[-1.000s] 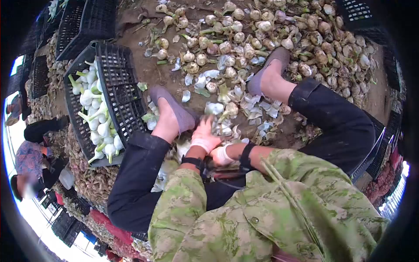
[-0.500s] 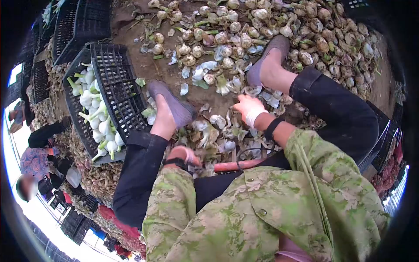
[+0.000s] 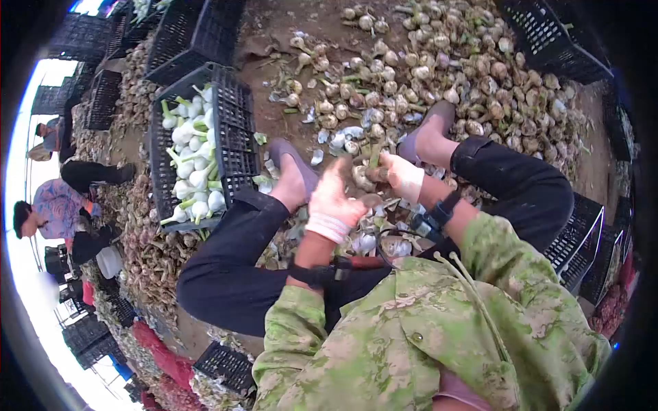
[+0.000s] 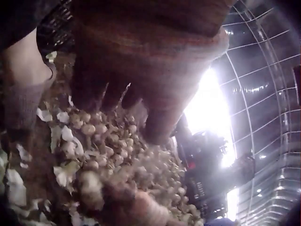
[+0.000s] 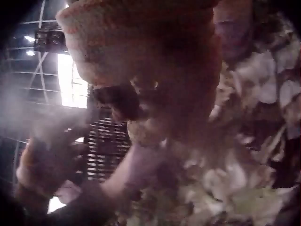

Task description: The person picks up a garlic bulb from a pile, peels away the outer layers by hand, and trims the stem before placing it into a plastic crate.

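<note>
Between the person's feet, the right hand (image 3: 403,178), in a pale glove, holds an unpeeled garlic bulb (image 3: 362,179) with a green stem (image 3: 374,156). The left hand (image 3: 334,200), also gloved, is just left of the bulb, its fingers extended and thumb spread apart from them. In the left wrist view, the same garlic bulb (image 4: 91,189) is at the right hand's fingertips, below the left hand (image 4: 146,70). In the right wrist view, the bulb (image 5: 143,133) shows under the right hand's (image 5: 155,61) dark fingers. Loose peelings (image 3: 363,243) lie beneath the hands.
A black crate (image 3: 236,137) of cleaned white garlic (image 3: 195,157) stands by the left foot. Unpeeled garlic bulbs (image 3: 480,82) cover the ground ahead and right. More crates (image 3: 548,41) stand around. Another person (image 3: 58,205) sits at the far left.
The right hand has come up from the peelings with a garlic bulb. The left hand has moved forward from near the lap to beside it. The head view has shifted.
</note>
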Demonstrator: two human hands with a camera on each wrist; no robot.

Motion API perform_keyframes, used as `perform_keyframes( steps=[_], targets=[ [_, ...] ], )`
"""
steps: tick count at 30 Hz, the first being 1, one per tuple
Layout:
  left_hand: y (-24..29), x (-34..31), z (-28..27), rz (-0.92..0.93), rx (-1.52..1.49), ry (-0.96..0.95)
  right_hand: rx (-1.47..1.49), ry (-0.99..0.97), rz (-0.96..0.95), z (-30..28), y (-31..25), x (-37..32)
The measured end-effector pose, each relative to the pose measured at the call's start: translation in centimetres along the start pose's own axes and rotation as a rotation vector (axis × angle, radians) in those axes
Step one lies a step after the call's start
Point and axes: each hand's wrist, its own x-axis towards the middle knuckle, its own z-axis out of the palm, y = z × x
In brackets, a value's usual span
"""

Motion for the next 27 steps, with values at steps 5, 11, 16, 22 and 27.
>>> perform_keyframes(
  steps=[5,11,16,22,27],
  targets=[
    [3.2,-1.8,1.4,0.135,-0.253,0.233,0.002,0.009,-0.22,3.0,-2.4,-5.5],
    [8.2,-3.8,-1.3,0.332,0.455,0.135,-0.432,0.255,-0.485,2.9,-1.3,-7.4],
    [8.8,-4.7,-1.9,0.434,0.69,0.063,0.043,0.043,-0.472,1.1,1.5,-4.9],
    [6.3,-5.0,-0.6,0.456,0.849,0.225,0.245,0.05,-0.064,-1.6,1.3,-0.5],
    [7.3,-4.8,-1.2,0.574,0.9,0.257,0.147,-0.044,-0.1,-2.1,1.0,-1.9]
  ],
)
